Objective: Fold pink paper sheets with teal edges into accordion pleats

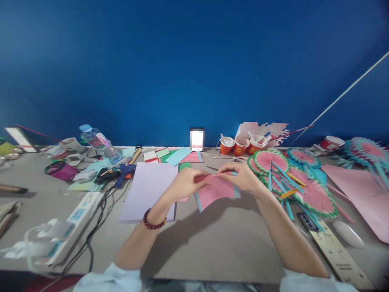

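My left hand [184,184] and my right hand [243,177] both pinch the top edge of a pink paper sheet [216,191] with light blue side strips, held just above the grey table [219,239]. The top of the sheet is folded over between my fingers. A bead bracelet [152,222] circles my left wrist. A pale lilac sheet [148,190] lies flat beside my left forearm.
Several finished pink and green paper fans [291,178] lie to the right, with a wooden ruler [337,253] and a white mouse [348,234]. Red cups [241,145] stand at the back. On the left are a glue gun [123,172], a power strip [80,211] and a water bottle [99,142].
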`<state>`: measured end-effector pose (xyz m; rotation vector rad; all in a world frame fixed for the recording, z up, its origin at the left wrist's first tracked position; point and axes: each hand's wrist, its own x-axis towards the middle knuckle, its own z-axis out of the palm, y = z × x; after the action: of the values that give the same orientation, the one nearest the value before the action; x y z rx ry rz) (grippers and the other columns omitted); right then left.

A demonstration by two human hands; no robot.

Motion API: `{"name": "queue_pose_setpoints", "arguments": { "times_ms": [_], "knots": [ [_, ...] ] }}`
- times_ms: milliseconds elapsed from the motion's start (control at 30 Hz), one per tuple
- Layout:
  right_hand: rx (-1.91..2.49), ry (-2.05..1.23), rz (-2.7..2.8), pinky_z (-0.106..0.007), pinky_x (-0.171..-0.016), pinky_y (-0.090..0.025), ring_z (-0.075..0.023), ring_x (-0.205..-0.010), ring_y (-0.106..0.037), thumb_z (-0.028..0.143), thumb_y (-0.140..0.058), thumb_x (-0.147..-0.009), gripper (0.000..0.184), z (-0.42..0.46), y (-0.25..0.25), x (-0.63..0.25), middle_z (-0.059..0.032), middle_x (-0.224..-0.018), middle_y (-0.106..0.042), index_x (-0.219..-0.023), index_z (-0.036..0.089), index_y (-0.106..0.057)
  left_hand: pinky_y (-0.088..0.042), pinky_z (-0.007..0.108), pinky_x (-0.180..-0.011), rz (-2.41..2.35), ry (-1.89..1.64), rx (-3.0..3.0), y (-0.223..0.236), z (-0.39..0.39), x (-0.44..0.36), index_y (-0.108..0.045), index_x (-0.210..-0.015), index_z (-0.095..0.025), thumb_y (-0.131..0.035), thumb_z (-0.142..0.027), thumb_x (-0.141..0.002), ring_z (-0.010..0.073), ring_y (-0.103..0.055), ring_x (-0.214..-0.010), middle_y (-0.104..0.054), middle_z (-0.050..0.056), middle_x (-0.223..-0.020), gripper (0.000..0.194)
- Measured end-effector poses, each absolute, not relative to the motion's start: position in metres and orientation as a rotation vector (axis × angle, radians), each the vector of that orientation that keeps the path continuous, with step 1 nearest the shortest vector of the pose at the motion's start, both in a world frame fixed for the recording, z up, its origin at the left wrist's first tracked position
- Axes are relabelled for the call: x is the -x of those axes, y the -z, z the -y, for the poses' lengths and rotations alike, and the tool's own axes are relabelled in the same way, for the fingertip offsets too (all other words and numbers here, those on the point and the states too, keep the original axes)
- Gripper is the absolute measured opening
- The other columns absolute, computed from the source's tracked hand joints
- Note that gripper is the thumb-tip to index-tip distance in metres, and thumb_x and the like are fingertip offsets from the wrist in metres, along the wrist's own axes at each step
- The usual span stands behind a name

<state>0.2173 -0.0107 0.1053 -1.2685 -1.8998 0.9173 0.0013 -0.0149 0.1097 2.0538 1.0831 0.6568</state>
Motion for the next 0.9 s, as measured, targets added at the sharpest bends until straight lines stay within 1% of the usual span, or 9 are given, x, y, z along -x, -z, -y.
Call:
{"name": "queue_pose_setpoints", "arguments": {
  "times_ms": [133, 367, 500, 633, 700, 800, 900],
  "knots": [
    [1.281, -0.925, 1.88, -0.032, -0.074, -0.048, -0.0214, -0.08, -0.064, 0.034, -0.064, -0.075, 0.016, 0.01, -0.106, -0.221, -0.004, -0.08, -0.072, -0.074, 0.02, -0.072, -0.05, 0.025, -0.072, -1.086, -0.672, -2.029, -0.111, 0.014, 0.002, -0.073, -0.098, -0.022, -0.057, -0.047, -0.082, 0.0203, -0.066, -0.084, -0.073, 0.004, -0.097, 0.034],
    [1.299, -0.953, 1.875, -0.031, -0.073, -0.047, -0.0206, -0.078, -0.063, 0.033, -0.064, -0.074, 0.016, 0.009, -0.106, -0.221, -0.0037, -0.078, -0.072, -0.073, 0.019, -0.072, -0.044, 0.023, -0.058, -1.068, -0.628, -2.013, -0.11, 0.013, 0.004, -0.074, -0.095, -0.021, -0.053, -0.047, -0.084, 0.016, -0.061, -0.07, -0.073, 0.003, -0.083, 0.035],
    [1.297, -0.962, 1.883, -0.032, -0.072, -0.047, -0.0206, -0.078, -0.063, 0.035, -0.064, -0.074, 0.017, 0.009, -0.106, -0.222, -0.0038, -0.079, -0.071, -0.074, 0.019, -0.072, -0.043, 0.023, -0.058, -1.049, -0.641, -1.998, -0.11, 0.012, 0.004, -0.074, -0.087, -0.021, -0.054, -0.048, -0.084, 0.0152, -0.059, -0.068, -0.072, 0.002, -0.079, 0.034],
    [1.28, -0.967, 1.893, -0.032, -0.073, -0.047, -0.0209, -0.079, -0.063, 0.035, -0.063, -0.074, 0.018, 0.006, -0.102, -0.224, -0.0043, -0.079, -0.072, -0.074, 0.019, -0.072, -0.046, 0.025, -0.062, -1.039, -0.643, -1.945, -0.107, 0.01, 0.004, -0.075, -0.084, -0.019, -0.057, -0.049, -0.081, 0.0179, -0.061, -0.073, -0.073, 0.004, -0.082, 0.036],
    [1.28, -0.975, 1.907, -0.031, -0.072, -0.047, -0.0208, -0.079, -0.063, 0.034, -0.063, -0.075, 0.018, 0.004, -0.101, -0.225, -0.004, -0.079, -0.072, -0.074, 0.019, -0.072, -0.046, 0.025, -0.061, -1.054, -0.644, -1.944, -0.105, 0.01, 0.004, -0.075, -0.083, -0.019, -0.057, -0.048, -0.081, 0.0182, -0.062, -0.072, -0.073, 0.005, -0.081, 0.034],
    [1.282, -0.942, 1.965, -0.031, -0.072, -0.047, -0.0202, -0.079, -0.064, 0.03, -0.061, -0.077, 0.015, 0.005, -0.102, -0.224, -0.0025, -0.081, -0.073, -0.075, 0.021, -0.072, -0.045, 0.024, -0.059, -1.085, -0.67, -1.968, -0.103, 0.01, 0.002, -0.075, -0.08, -0.019, -0.057, -0.041, -0.081, 0.0171, -0.062, -0.069, -0.073, 0.003, -0.077, 0.028],
    [1.282, -0.697, 2.084, -0.033, -0.075, -0.046, -0.0208, -0.082, -0.063, 0.024, -0.057, -0.081, 0.016, 0.012, -0.105, -0.22, -0.0025, -0.083, -0.073, -0.077, 0.023, -0.072, -0.045, 0.023, -0.06, -1.119, -0.69, -1.993, -0.101, 0.01, -0.002, -0.075, -0.078, -0.02, -0.057, -0.031, -0.08, 0.0163, -0.064, -0.069, -0.074, 0.002, -0.077, 0.02]
  ]
}}
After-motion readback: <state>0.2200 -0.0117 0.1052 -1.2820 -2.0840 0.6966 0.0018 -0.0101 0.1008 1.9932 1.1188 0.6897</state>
